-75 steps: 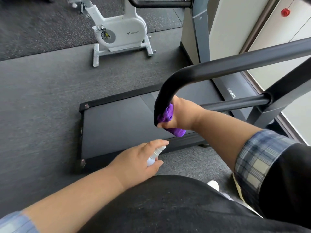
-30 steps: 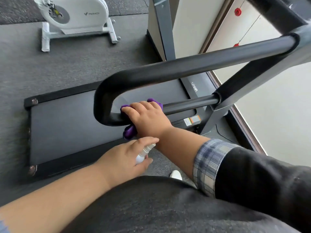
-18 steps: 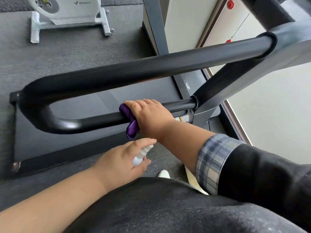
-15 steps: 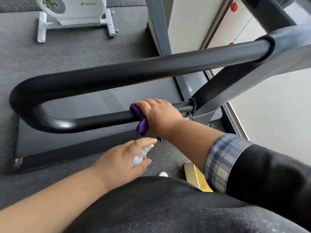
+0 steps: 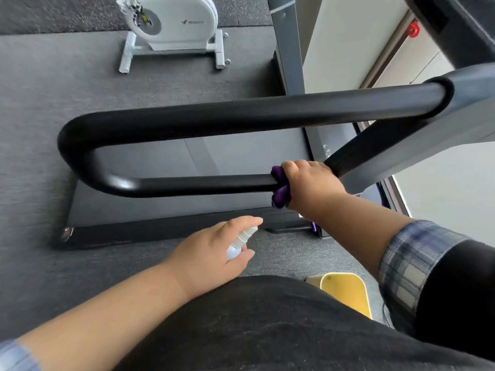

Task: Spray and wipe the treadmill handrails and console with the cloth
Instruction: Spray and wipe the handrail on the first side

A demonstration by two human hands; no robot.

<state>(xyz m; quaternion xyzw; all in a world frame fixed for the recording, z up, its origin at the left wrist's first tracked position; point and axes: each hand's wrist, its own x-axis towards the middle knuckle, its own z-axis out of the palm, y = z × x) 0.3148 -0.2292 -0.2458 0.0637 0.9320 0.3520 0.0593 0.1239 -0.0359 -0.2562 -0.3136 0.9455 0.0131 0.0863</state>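
A black U-shaped treadmill handrail (image 5: 214,116) loops across the middle of the view. My right hand (image 5: 310,183) grips its lower bar near the grey upright, with a purple cloth (image 5: 280,187) wrapped round the bar under the fingers. Below it, my left hand (image 5: 214,253) holds a small white spray bottle (image 5: 239,243), the nozzle pointing up toward the rail and the forefinger over its top. The console is out of view.
The treadmill deck (image 5: 174,210) lies on the grey carpet below the rail. A white exercise bike (image 5: 174,28) stands at the back. A grey upright (image 5: 417,145) and a pale wall are on the right. A yellow object (image 5: 345,293) sits by my right side.
My right hand has slid the cloth from the rail's curved end along the lower bar to the right, up to the upright. The left hand has kept the bottle in place.
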